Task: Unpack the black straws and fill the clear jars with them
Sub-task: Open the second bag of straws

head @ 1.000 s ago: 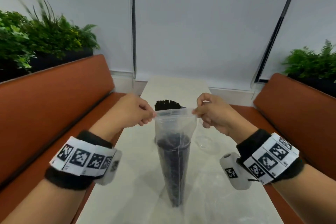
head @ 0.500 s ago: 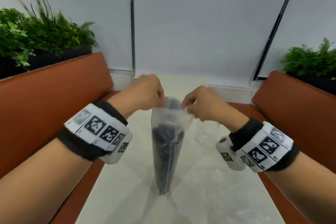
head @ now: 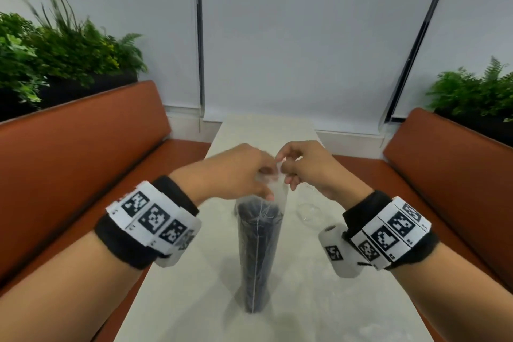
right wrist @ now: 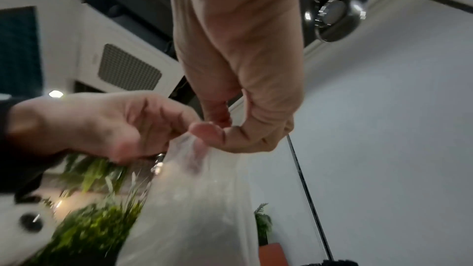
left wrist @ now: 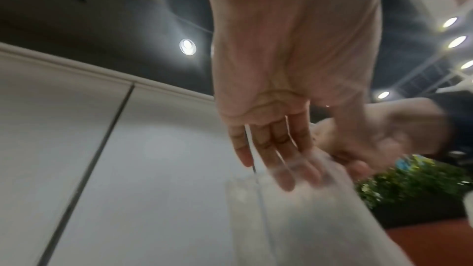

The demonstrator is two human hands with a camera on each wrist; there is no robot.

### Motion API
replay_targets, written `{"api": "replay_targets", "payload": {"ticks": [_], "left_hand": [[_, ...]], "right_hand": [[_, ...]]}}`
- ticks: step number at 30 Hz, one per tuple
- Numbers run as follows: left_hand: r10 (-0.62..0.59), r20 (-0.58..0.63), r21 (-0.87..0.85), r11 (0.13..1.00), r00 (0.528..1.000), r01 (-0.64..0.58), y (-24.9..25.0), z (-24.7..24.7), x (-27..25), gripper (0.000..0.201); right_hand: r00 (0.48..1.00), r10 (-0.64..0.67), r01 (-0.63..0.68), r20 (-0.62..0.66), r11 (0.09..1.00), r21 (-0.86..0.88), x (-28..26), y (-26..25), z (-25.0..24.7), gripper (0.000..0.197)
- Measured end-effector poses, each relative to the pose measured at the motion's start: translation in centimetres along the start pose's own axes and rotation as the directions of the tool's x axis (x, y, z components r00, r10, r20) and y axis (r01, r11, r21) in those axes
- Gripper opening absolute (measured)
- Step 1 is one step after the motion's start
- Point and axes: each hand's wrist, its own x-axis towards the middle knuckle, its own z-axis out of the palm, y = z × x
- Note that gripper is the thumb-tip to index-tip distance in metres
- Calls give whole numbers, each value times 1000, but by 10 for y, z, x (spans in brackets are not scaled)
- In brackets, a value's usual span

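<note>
A clear plastic bag [head: 273,197] stands upright on the white table [head: 194,300], packed with black straws [head: 256,253]. Both hands meet over the bag's mouth. My left hand [head: 244,172] comes over the top from the left, and its fingertips [left wrist: 286,173] lie against the plastic with the thumb on the other side. My right hand [head: 299,166] pinches the top edge between thumb and forefinger, as the right wrist view shows [right wrist: 225,135]. The wrist views show the bag [right wrist: 199,209] blurred. An empty clear jar [head: 309,212] stands just right of the bag.
Orange bench seats run along the left [head: 69,161] and right [head: 444,161] of the narrow table. Green plants [head: 55,50] stand behind both backrests. White blinds [head: 305,36] close off the far end.
The hands have come together from the two sides of the bag's mouth and now meet over it. The straw tips seen behind the bag are now hidden.
</note>
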Motion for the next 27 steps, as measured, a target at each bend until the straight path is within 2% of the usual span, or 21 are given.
{"api": "replay_targets", "payload": {"ticks": [2, 3, 4, 5, 6, 7, 8, 9, 10, 12, 13, 14, 16, 18, 19, 21, 22, 23, 24, 25, 27], "left_hand": [[14, -97, -42, 999, 995, -18, -7, 8, 8, 12], [3, -136, -75, 997, 991, -13, -14, 7, 12, 12], [-6, -166, -111, 994, 986, -13, -19, 4, 16, 13], [-5, -199, -153, 988, 980, -27, -25, 2, 20, 13], [13, -229, -177, 983, 973, -55, -27, -1, 23, 13], [44, -264, -175, 980, 964, -92, -26, -2, 26, 14], [85, -300, -153, 979, 950, -136, -20, -5, 27, 14], [154, -337, -119, 972, 929, -205, -12, -6, 25, 14], [262, -379, -60, 950, 887, -306, -2, -7, 19, 12], [517, -442, 154, 849, 733, -506, 16, -5, -4, 20], [611, -435, 256, 788, 662, -560, 23, 0, -20, 21], [676, -397, 332, 737, 621, -589, 28, 7, -36, 19], [754, -281, 453, 650, 594, -611, 26, 23, -61, 17], [752, -199, 534, 620, 628, -574, 14, 40, -71, 19], [728, -186, 531, 640, 660, -556, 6, 46, -71, 21], [554, -211, 345, 813, 805, -469, -4, 57, -65, 37], [382, -282, 118, 924, 880, -363, -2, 59, -61, 48], [152, -352, -163, 962, 923, -220, 1, 61, -57, 54], [-78, -366, -452, 886, 927, -104, 6, 64, -50, 50], [-241, -356, -685, 724, 903, -77, 11, 68, -41, 42], [-417, -291, -900, 424, 861, -98, 25, 74, -20, 26]], "right_hand": [[993, 56, -22, -102, 951, 307, -7, 7, -5, 20], [986, 118, -55, -118, 897, 438, -14, 13, -7, 14], [978, 197, -133, -60, 824, 551, -22, 23, -4, 13], [957, 278, -269, 85, 736, 621, -32, 35, 4, 29], [896, 322, -444, 306, 637, 631, -43, 47, 16, 46], [804, 327, -591, 496, 525, 612, -50, 60, 29, 64], [719, 303, -690, 625, 416, 592, -56, 70, 44, 81], [686, 263, -726, 678, 300, 618, -57, 76, 56, 94], [706, 216, -708, 674, 184, 682, -57, 77, 63, 102], [809, 171, -566, 562, -32, 824, -56, 75, 63, 99], [859, 200, -460, 471, -103, 882, -53, 77, 56, 88], [898, 248, -348, 365, -108, 931, -49, 79, 47, 74], [951, 246, -176, 187, -64, 982, -45, 79, 26, 68], [971, 215, -78, 102, -116, 990, -39, 82, 9, 95], [975, 220, -5, 27, -102, 995, -36, 81, 3, 103], [968, 227, 119, -108, -38, 992, -31, 77, -5, 108], [962, 231, 157, -146, -29, 987, -29, 74, -7, 108], [958, 230, 182, -173, -20, 983, -29, 71, -9, 106], [955, 225, 196, -191, 1, 981, -27, 72, -11, 97], [950, 230, 207, -211, 42, 977, -25, 73, -14, 82], [934, 260, 225, -244, 104, 969, -25, 75, -21, 62]]}}
